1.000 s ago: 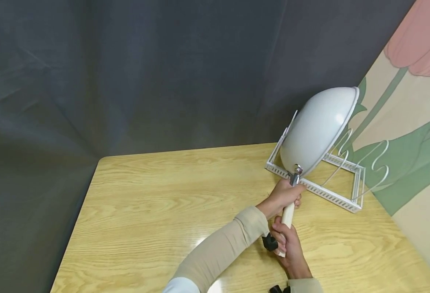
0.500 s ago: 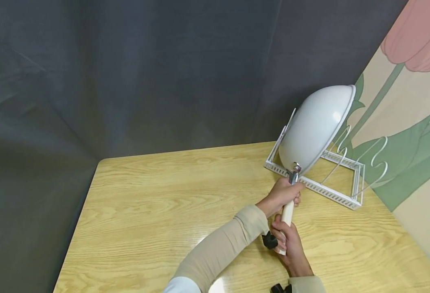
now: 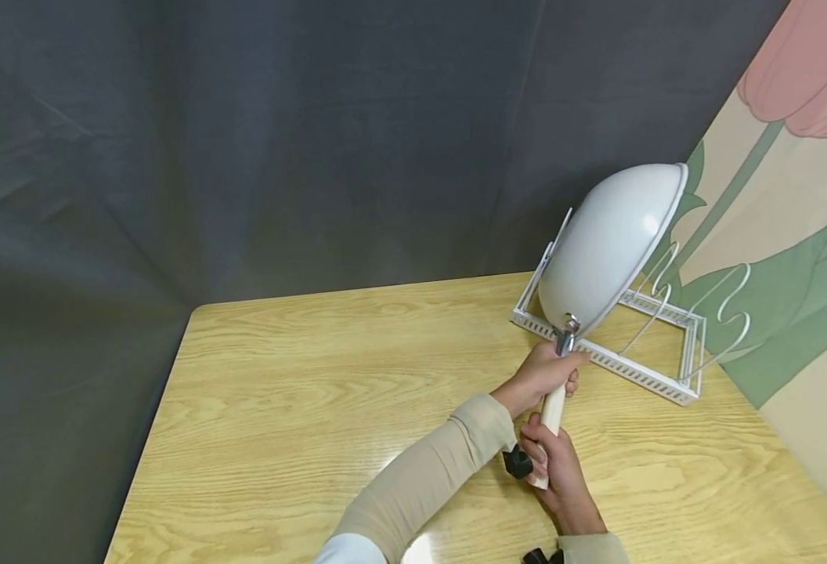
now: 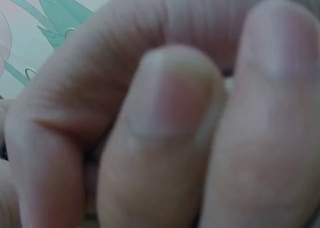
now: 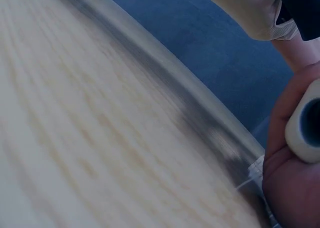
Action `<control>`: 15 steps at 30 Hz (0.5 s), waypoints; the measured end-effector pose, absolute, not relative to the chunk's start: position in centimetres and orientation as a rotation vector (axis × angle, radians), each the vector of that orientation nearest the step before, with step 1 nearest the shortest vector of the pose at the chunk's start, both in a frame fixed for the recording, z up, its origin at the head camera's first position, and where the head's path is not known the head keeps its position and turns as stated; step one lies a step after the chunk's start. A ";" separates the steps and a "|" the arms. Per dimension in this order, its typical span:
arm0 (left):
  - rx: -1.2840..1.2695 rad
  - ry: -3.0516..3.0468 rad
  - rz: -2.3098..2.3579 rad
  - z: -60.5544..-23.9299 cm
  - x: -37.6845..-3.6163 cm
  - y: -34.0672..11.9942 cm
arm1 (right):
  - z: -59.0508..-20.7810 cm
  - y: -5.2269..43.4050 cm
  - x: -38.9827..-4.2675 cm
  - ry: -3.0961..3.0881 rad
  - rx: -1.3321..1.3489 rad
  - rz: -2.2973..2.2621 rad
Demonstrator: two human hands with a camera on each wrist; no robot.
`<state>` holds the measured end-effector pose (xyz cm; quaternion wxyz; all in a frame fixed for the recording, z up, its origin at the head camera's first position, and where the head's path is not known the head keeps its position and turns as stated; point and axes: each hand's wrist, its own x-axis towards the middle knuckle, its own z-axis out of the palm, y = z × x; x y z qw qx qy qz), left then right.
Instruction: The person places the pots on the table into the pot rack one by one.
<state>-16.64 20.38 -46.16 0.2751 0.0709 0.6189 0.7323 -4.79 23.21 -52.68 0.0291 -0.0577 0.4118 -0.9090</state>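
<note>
A white wok (image 3: 611, 235) stands tilted on its side in a white metal pan rack (image 3: 639, 376), its rounded outside facing left. A metal socket (image 3: 566, 337) joins it to a cream handle (image 3: 553, 411) that slants toward me. My left hand (image 3: 542, 374) grips the upper handle just below the socket. Lower down, my right hand (image 3: 556, 470) curls round the handle near its end. Blurred curled fingers (image 4: 165, 118) fill the left wrist view. In the right wrist view, the handle's hollow end (image 5: 296, 140) shows at the right edge. The wok's inside is hidden.
Wavy wire dividers (image 3: 731, 305) rise from the rack's right part. The wood-grain table (image 3: 301, 407) extends left and forward. A dark curtain (image 3: 357, 157) hangs behind it, and a wall with painted tulips (image 3: 808, 258) stands close on the right.
</note>
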 end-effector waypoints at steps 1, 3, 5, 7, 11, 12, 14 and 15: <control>0.193 1.666 1.962 -46.2 -16.7 20.4 | -52.6 23.3 -4.8 1.307 -0.135 -2.788; 0.196 1.658 1.960 -46.4 -16.8 20.5 | -52.5 23.4 -4.8 1.374 -0.059 -2.748; 0.198 1.645 1.961 -46.5 -17.0 20.5 | -52.4 23.6 -4.8 1.435 -0.001 -2.711; 0.200 1.631 1.960 -46.6 -17.1 20.5 | -52.4 23.7 -5.0 1.469 0.041 -2.691; 0.205 1.616 1.948 -46.8 -17.3 20.5 | -52.5 23.8 -5.4 1.491 0.079 -2.714; 0.209 1.617 1.939 -46.9 -17.3 20.5 | -52.5 23.8 -5.5 1.492 0.085 -2.725; 0.215 1.619 1.931 -47.0 -17.4 20.5 | -52.6 23.9 -5.7 1.494 0.091 -2.743; 0.222 1.618 1.929 -47.1 -17.5 20.5 | -52.6 24.0 -5.8 1.499 0.089 -2.747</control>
